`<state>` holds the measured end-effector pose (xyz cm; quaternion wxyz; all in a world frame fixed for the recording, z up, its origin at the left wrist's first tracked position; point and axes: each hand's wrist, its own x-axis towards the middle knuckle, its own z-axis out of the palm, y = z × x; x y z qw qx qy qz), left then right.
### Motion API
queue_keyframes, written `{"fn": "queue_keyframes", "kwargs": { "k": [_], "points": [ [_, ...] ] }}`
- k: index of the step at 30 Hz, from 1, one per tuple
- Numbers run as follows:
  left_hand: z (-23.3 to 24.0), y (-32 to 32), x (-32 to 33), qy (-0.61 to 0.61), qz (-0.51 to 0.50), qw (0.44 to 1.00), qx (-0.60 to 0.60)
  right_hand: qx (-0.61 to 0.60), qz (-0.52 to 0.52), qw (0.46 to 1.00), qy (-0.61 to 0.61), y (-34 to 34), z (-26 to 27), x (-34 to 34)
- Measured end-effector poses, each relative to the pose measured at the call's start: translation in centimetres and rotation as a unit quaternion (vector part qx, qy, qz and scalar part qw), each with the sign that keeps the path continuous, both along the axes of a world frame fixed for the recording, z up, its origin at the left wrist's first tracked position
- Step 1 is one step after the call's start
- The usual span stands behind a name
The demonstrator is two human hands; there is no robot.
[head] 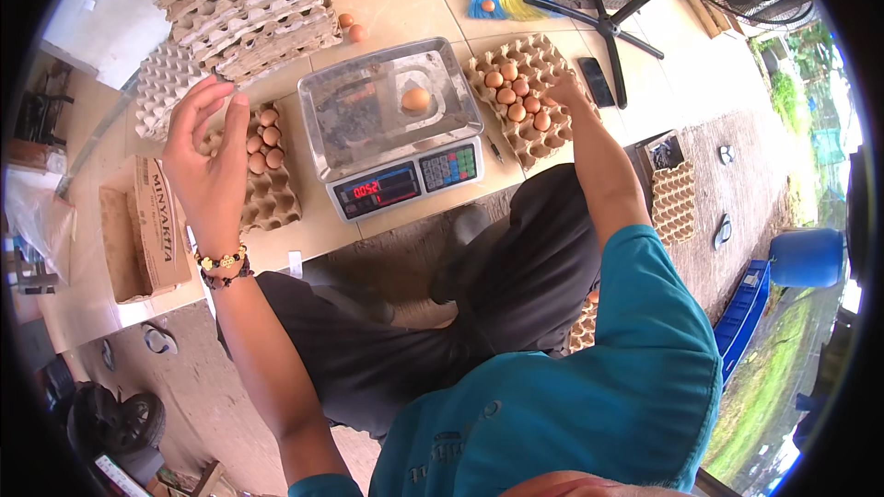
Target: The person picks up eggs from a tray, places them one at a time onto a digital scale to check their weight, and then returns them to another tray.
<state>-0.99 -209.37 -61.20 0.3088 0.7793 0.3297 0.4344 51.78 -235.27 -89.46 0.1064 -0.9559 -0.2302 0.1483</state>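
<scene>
A brown egg (416, 99) lies on the steel pan (345, 110) of a digital weighing scale, whose display (378, 190) glows with red digits. My left hand (207, 141) is raised, thumb and fingers apart with nothing visible between them. Below and beside it sits a cardboard egg tray (271, 190) with several eggs (266, 145) in its upper part. My right hand (568, 93) reaches down over the right side of another egg tray (535, 148), close to a cluster of eggs (521, 88). Its fingertips are hard to make out, so whether they grip an egg does not show.
Tall stacked egg trays (242, 7) rise behind my left hand. Two loose eggs (356, 32) lie beside them. A pen (495, 150) and a phone (596, 81) flank the right tray. Beyond stand a fan (608, 26) and a broom (507, 0). A cardboard box (162, 228) is at left.
</scene>
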Motion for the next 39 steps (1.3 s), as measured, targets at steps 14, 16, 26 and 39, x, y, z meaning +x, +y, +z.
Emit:
{"fn": "queue_keyframes", "kwargs": {
  "k": [14,16,26,39],
  "points": [
    [-1.0,0.8,-1.2,0.001,0.016,0.999,0.033,0.211,0.296,0.929,0.072,13.8,9.8,-14.5],
    [-0.9,0.9,-1.7,0.004,0.031,0.999,0.018,0.145,0.339,0.927,0.067,15.1,10.1,-17.5],
    [-0.7,1.4,-3.5,0.001,0.056,0.998,0.019,0.025,0.473,0.878,0.071,16.9,8.2,-22.4],
    [-0.2,0.8,-1.6,0.016,0.051,0.999,0.009,0.137,0.022,0.928,0.346,5.8,8.2,-5.6]
  ]
}}
